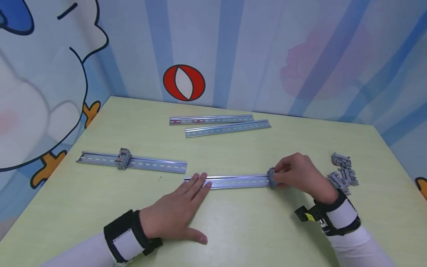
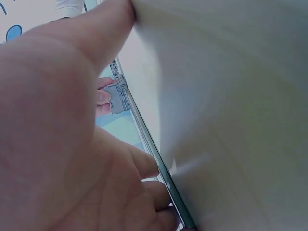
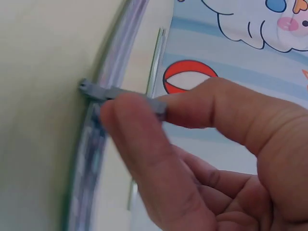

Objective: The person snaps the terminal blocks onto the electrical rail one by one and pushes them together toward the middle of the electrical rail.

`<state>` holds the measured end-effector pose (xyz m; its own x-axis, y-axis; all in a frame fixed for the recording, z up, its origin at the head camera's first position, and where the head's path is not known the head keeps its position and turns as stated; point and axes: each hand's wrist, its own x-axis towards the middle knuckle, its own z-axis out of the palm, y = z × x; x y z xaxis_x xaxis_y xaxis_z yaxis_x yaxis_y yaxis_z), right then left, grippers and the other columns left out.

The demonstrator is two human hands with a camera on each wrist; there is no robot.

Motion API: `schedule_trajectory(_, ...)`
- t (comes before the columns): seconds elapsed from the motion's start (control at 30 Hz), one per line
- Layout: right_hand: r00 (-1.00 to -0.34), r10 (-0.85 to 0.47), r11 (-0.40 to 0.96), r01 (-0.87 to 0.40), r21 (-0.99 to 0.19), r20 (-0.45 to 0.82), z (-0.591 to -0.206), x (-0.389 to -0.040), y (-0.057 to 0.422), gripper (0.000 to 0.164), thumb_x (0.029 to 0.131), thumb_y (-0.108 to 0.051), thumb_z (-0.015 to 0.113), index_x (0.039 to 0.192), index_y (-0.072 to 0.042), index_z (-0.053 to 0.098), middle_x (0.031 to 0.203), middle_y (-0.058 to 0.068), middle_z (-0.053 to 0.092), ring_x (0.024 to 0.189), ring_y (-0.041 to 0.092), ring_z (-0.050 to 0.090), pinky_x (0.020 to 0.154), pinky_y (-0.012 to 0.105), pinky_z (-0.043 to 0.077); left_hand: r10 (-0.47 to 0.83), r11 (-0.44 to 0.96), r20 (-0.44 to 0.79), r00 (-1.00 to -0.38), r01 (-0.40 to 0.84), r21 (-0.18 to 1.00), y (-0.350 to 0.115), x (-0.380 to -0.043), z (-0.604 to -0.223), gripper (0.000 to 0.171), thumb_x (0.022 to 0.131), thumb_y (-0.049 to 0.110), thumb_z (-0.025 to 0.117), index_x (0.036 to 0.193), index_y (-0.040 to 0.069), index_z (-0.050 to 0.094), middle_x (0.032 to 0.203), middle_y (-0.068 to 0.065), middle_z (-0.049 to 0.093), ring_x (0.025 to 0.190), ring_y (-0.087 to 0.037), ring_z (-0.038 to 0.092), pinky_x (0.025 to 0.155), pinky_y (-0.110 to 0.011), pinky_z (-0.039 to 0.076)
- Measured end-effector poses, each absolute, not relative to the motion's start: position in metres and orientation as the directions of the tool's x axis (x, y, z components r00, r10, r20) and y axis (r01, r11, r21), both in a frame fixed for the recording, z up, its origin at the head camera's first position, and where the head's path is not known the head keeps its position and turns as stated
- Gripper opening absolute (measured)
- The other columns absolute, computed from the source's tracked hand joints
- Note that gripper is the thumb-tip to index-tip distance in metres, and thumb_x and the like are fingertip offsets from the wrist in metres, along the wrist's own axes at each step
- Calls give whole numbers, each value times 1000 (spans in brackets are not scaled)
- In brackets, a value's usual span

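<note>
While the left hand (image 1: 175, 212), fingers straight, rests across one slotted DIN rail (image 1: 238, 182) near its left end, and the right hand (image 1: 301, 175) pinches one grey terminal block (image 1: 271, 177) at its right end, square alignment and steady bracing seem advisable.

A thin grey plastic block (image 3: 108, 92) is pinched in the fingertips of the right hand (image 3: 207, 178) and is held crosswise at a silvery metal rail (image 3: 115, 57), whose lower stretch is blurred; whether it is seated there cannot be told. Beyond, a second rail (image 3: 155, 62) is seen edge-on, partly hidden by the hand. A red-and-white ball (image 3: 190, 77) is printed on the blue-striped wall (image 3: 207, 41).
</note>
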<state>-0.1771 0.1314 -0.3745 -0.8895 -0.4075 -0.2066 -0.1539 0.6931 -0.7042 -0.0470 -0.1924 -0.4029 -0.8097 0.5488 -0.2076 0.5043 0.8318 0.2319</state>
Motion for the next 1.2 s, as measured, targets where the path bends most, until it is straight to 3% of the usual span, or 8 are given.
schedule_trajectory(0.33, -865, -470, 556, -136, -820, -175, -390, -170, 113, 25, 86, -18, 72, 104, -1, 72, 85, 7, 75, 77, 21, 72, 72, 31, 58, 545, 835, -212, -811, 500, 231, -192, -47, -402, 121, 73, 80, 58, 157, 8, 8, 164, -13, -5, 150, -30, -5, 120, -45, 13)
schedule_trajectory(0.77, -824, -536, 382, -43, -923, -184, -403, -164, 92, 31, 86, -20, 76, 110, 0, 72, 102, 14, 73, 85, 26, 73, 77, 34, 58, 539, 838, -222, -812, 492, 235, -191, -46, -401, 121, 73, 80, 58, 157, 9, 8, 164, -12, -6, 150, -30, -5, 120, -45, 13)
schedule_trajectory(1.2, -838, -518, 373, -38, -927, -174, -409, -156, 77, 27, 87, -21, 74, 109, -4, 73, 95, 11, 74, 83, 24, 73, 75, 32, 59, 543, 834, -209, -813, 494, 246, -193, -47, -401, 121, 73, 80, 58, 157, 8, 10, 163, -13, -4, 150, -30, -4, 120, -45, 15)
